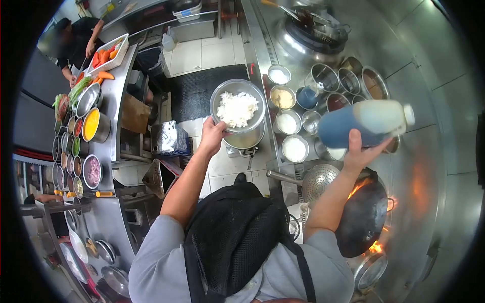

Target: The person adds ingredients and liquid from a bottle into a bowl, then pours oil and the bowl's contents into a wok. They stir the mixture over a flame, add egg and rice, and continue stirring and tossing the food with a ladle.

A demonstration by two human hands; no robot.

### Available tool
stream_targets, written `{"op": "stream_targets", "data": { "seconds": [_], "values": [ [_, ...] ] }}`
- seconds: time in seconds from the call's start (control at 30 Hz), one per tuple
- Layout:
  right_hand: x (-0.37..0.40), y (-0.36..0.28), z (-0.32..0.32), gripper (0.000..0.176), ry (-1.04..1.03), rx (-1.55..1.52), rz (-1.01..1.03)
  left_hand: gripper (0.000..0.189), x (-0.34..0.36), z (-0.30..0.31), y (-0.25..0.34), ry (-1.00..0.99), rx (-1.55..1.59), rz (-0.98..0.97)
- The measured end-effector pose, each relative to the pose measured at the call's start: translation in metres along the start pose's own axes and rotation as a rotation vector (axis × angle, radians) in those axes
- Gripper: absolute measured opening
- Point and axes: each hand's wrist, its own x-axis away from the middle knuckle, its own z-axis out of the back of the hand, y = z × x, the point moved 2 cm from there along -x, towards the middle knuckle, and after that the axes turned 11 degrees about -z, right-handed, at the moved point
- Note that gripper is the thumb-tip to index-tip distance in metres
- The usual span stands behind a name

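Clamps left hand (212,135) grip on rim of round steel bowl of white rice (226,91), beside steel seasoning pots (294,148); wraps right hand (361,151) grip around tilted blue-and-white plastic bottle (364,122) above flaming black wok (366,217). Cannot read bottle's label; wok partly behind forearm (328,202).

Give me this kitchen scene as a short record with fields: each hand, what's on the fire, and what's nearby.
left hand: grips the edge of a steel bowl holding white rice
right hand: holds a bottle, tipped nearly flat
wok: dark, with flames at its rim
nearby: strainer beside the wok; seasoning pots between bowl and bottle
other person: at the far counter, next to carrots
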Motion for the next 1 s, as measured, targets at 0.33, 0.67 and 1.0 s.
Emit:
{"op": "stream_targets", "data": {
  "seconds": [0.33,0.67,1.0],
  "values": [
    [0.136,0.023,-0.083,0.087,-1.118,0.165,-0.898,0.03,0.04,0.044,-0.007,0.058,-0.243,-0.239],
    [0.252,0.041,-0.11,0.093,-1.25,0.263,-1.046,0.02,0.107,0.14,-0.067,0.216,-0.697,-0.324],
    [0.303,-0.018,-0.081,0.085,-1.233,0.085,-0.859,0.037,0.179,0.178,-0.033,0.21,0.093,0.103]
  ]
}}
